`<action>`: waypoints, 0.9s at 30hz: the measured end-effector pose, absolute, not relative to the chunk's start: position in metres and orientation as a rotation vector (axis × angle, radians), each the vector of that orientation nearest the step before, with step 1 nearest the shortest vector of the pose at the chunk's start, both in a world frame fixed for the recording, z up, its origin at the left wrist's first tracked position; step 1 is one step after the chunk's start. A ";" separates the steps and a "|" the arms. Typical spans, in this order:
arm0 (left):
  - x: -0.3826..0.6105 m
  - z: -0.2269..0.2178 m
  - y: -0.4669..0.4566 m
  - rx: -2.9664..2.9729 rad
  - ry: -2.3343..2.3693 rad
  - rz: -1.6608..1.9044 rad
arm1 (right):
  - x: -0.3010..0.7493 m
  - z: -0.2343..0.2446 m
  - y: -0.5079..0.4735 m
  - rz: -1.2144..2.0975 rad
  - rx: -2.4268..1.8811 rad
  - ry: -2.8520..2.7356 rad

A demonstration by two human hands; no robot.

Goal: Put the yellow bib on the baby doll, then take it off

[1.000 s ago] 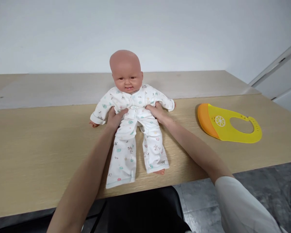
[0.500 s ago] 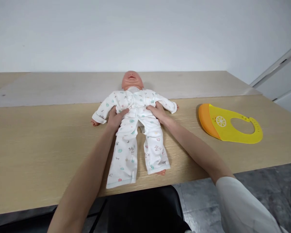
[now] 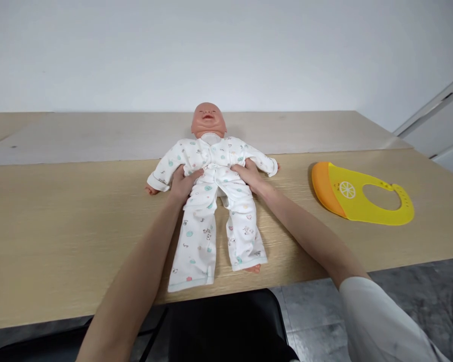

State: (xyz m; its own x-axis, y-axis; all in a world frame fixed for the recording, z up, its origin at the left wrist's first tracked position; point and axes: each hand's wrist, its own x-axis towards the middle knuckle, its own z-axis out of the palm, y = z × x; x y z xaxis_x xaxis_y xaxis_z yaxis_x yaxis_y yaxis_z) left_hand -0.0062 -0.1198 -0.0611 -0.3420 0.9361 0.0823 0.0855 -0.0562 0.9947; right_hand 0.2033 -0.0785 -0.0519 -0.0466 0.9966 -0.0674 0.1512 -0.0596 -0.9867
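Observation:
A baby doll (image 3: 211, 153) in white patterned pajamas lies on its back on the wooden table, its head away from me. My left hand (image 3: 184, 183) grips the doll's waist on the left side, thumb over the front of the cloth. On the opposite side my right hand (image 3: 249, 174) holds the waist the same way. The fingers of both hands are partly hidden behind the doll's body. Its pajama pants (image 3: 196, 236) stretch toward the near table edge. One foot (image 3: 254, 268) shows below the right pant leg; the left leg's end covers the other.
A yellow bib (image 3: 366, 196) with an orange pocket lies flat on the table (image 3: 79, 226) at the right. Behind the doll rises a white wall (image 3: 226, 55). A black chair (image 3: 226, 327) stands at the near edge.
The doll's head has tipped up slightly, so more of it shows. Both hands keep their hold on the waist. The whole view has shifted slightly.

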 end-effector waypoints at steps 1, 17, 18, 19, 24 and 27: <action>-0.006 -0.061 -0.120 1.126 1.492 1.486 | 0.203 -0.052 -0.078 1.219 -1.348 -1.328; -0.003 -0.055 -0.123 1.055 1.457 1.468 | 0.204 -0.046 -0.082 1.228 -1.353 -1.312; -0.003 -0.055 -0.123 1.053 1.456 1.468 | 0.204 -0.047 -0.082 1.232 -1.357 -1.309; -0.003 -0.054 -0.123 1.051 1.457 1.469 | 0.203 -0.047 -0.081 1.233 -1.359 -1.306; -0.001 -0.052 -0.124 1.053 1.463 1.464 | 0.203 -0.049 -0.080 1.213 -1.362 -1.314; 0.000 -0.049 -0.125 1.061 1.467 1.462 | 0.204 -0.047 -0.082 1.213 -1.368 -1.333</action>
State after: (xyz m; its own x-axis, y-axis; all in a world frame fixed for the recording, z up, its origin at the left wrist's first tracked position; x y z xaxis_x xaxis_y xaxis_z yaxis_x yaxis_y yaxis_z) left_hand 0.0004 -0.1251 -0.0489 -0.3357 0.9417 0.0247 0.0274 -0.0164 0.9995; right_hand 0.2043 -0.0821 -0.0467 -0.0390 0.9963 -0.0768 0.1704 -0.0691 -0.9829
